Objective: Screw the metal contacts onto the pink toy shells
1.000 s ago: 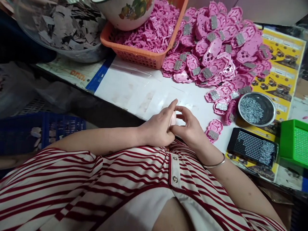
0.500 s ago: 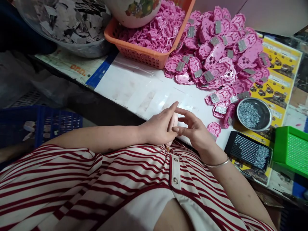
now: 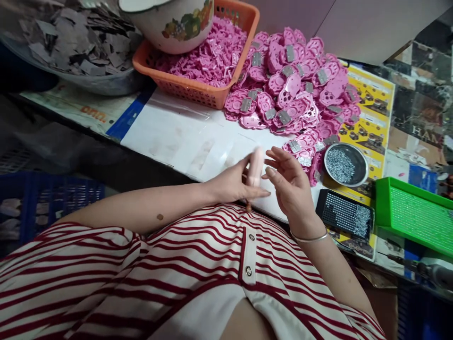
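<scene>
A pale pink, rounded oblong piece (image 3: 255, 167), smeared by motion, stands between the thumb and fingers of my left hand (image 3: 230, 184) at the table's near edge. Its exact kind does not show. To the right of it is my right hand (image 3: 292, 189), fingers apart and bent, the thumb tip close to the piece. Whether that thumb touches it, I cannot tell. Beyond my hands lies a heap of pink plastic casings (image 3: 293, 89), many bearing grey metal plates.
An orange basket (image 3: 226, 97) of small pink parts supports a fruit-patterned bowl (image 3: 191, 28). At left sits a basin (image 3: 102, 85) of scraps. On the right are a metal bowl (image 3: 364, 172) of screws, a black tray (image 3: 327, 212) and a green tray (image 3: 384, 203).
My right hand has drawn away from the left and its fingers have spread. The oblong piece now shows more, upright in my left hand. The view has shifted to the right.
</scene>
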`<state>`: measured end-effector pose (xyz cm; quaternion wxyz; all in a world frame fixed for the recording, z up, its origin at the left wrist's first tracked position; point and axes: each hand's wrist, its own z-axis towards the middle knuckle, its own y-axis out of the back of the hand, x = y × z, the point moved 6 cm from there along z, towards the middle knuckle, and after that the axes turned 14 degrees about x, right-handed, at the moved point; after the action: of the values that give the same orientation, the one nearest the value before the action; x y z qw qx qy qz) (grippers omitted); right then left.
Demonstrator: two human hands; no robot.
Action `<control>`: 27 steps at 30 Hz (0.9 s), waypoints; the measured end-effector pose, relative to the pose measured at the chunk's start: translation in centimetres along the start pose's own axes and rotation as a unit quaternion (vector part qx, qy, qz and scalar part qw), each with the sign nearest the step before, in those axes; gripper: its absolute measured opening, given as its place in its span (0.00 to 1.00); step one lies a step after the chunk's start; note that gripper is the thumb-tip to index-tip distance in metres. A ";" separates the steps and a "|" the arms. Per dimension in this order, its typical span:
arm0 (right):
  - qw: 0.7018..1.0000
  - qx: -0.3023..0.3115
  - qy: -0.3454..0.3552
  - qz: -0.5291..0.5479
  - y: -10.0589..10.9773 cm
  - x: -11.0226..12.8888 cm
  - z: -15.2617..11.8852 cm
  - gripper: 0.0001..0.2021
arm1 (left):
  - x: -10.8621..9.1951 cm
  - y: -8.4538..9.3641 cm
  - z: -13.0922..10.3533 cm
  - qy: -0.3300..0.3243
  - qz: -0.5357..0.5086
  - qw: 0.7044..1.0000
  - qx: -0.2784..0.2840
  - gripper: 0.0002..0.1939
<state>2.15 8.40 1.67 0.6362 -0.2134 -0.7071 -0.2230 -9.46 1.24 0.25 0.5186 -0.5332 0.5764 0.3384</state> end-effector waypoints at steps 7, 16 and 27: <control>0.992 0.101 0.013 -0.080 -0.5 0.5 -0.8 0.31 | 1.5 1.1 0.2 0.023 -0.160 0.985 -0.066 0.53; 0.984 0.096 -0.061 -0.139 -2.0 -1.8 -0.5 0.34 | 2.3 1.5 -0.2 0.043 -0.180 0.979 -0.088 0.44; 0.901 0.127 -0.039 -0.414 -1.3 -0.4 -1.2 0.27 | 2.2 4.7 -0.7 -0.085 0.175 0.976 -0.101 0.20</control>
<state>2.39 6.62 1.30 0.4805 0.1722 -0.7782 -0.3659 -13.94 0.95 -2.45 0.4418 -0.4435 0.5771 0.5245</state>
